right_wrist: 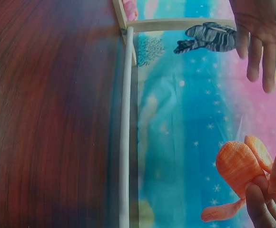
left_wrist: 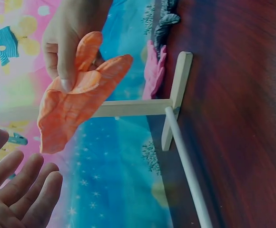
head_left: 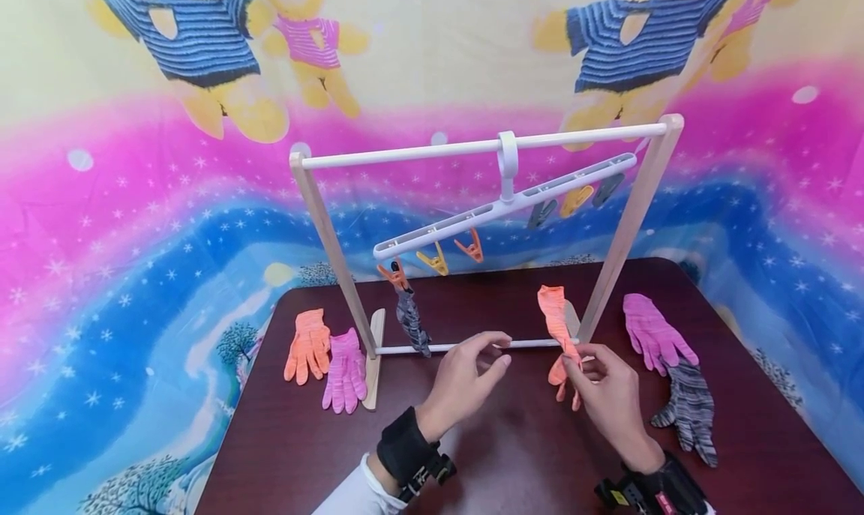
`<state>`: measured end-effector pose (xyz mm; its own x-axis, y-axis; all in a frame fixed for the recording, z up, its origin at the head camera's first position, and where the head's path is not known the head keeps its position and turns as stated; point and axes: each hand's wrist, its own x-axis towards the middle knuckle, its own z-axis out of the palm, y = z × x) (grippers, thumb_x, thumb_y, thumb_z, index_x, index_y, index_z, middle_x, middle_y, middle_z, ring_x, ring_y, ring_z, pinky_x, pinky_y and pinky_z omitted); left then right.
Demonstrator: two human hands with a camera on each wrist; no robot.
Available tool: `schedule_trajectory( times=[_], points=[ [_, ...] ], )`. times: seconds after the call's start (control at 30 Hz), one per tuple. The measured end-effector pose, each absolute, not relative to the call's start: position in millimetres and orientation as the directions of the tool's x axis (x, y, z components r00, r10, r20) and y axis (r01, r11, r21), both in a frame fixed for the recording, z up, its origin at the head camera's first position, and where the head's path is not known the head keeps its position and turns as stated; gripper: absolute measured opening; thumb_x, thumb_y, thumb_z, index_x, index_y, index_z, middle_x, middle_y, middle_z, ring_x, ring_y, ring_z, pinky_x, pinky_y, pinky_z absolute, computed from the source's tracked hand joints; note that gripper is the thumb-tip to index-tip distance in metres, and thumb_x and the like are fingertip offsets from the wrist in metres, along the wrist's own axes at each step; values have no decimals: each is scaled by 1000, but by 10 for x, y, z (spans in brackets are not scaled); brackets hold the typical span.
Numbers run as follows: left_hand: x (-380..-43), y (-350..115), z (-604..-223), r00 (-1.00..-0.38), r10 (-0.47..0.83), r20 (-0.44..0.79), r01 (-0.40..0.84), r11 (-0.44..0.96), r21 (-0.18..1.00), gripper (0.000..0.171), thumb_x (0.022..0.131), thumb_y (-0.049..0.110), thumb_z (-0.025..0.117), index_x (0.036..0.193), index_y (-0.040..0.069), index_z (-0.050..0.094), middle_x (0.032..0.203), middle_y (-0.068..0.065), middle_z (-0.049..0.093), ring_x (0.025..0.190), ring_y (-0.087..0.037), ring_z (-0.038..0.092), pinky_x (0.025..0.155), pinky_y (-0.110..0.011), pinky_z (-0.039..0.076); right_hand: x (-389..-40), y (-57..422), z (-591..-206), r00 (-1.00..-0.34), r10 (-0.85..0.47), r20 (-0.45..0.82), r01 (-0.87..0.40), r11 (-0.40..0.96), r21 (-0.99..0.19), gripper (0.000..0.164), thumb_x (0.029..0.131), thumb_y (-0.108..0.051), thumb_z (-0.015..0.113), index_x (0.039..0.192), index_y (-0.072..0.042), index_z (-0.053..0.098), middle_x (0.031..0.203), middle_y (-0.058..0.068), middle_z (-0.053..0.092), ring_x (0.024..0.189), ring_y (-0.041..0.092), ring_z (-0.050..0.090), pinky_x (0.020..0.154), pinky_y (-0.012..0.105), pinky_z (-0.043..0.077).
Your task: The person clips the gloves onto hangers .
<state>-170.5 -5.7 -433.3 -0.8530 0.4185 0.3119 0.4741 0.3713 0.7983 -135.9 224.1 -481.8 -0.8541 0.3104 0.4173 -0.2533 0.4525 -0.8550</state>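
Note:
My right hand (head_left: 613,395) pinches an orange knit glove (head_left: 555,316) between thumb and fingers, its cuff pointing up and its fingers hanging down. In the left wrist view the same glove (left_wrist: 69,111) spreads out below the right thumb. My left hand (head_left: 466,380) is held in the air to the left, fingers loosely bent and apart from the glove. A white clip hanger (head_left: 502,208) hangs tilted above both hands. At its left end an orange clothespin (head_left: 394,275) holds a grey-black striped glove (head_left: 410,320). Other clips, yellow (head_left: 433,260), orange (head_left: 470,245) and grey (head_left: 542,214), hang without gloves.
A wooden rack with a white top bar (head_left: 432,151) and a low bar (head_left: 445,347) stands on the dark table (head_left: 283,455). Orange (head_left: 309,346) and pink (head_left: 346,372) gloves lie left; another pink glove (head_left: 655,331) and a striped glove (head_left: 691,410) lie right.

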Motion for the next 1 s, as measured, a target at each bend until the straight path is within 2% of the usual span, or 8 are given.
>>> schedule_trajectory(
  times=[0.13,0.23,0.43,0.67,0.8,1.0],
  points=[
    [-1747,-71,-4281,-864,390,318,457,341,822,28,99,21,64,127,15,66,119,-3,72,104,-13,70,83,-29,60,-1375,2176,-4789,-850,293,438,-272,468,-841,18,84,4,77,99,-1,69,74,17,73,50,-6,60,41,17,45],
    [-1766,-95,-4239,-870,369,327,452,330,829,28,99,19,64,127,15,66,120,-5,72,103,-15,70,84,-32,61,-1380,2134,-4778,-855,263,447,-298,457,-838,19,84,5,77,101,-1,69,74,17,72,48,-4,60,39,19,45],
    [-1820,-149,-4191,-898,280,340,424,337,841,25,99,18,64,124,16,68,117,-3,73,98,-13,71,81,-25,59,-1405,2053,-4787,-864,256,434,-284,464,-839,18,84,7,76,99,1,69,72,18,72,46,1,60,37,19,43],
    [-1886,-218,-4121,-917,215,336,394,354,848,24,100,18,62,123,16,67,117,-4,74,99,-14,72,82,-25,58,-1417,1974,-4770,-889,222,399,-280,425,-861,18,85,5,75,101,-1,69,74,16,71,45,-4,56,36,22,44],
    [-1930,-250,-4080,-928,184,324,370,363,855,25,99,18,62,123,16,67,117,-4,73,101,-14,71,82,-25,57,-1425,1935,-4764,-891,203,407,-294,426,-855,16,86,1,76,99,-3,70,72,13,72,43,-2,56,36,21,43],
    [-1982,-282,-4030,-937,162,309,348,371,861,30,99,20,62,129,16,64,119,-5,73,104,-16,71,84,-29,57,-1393,1831,-4648,-894,139,427,-360,348,-866,17,85,13,71,99,6,66,70,21,70,42,-1,55,34,26,43]
  ],
)
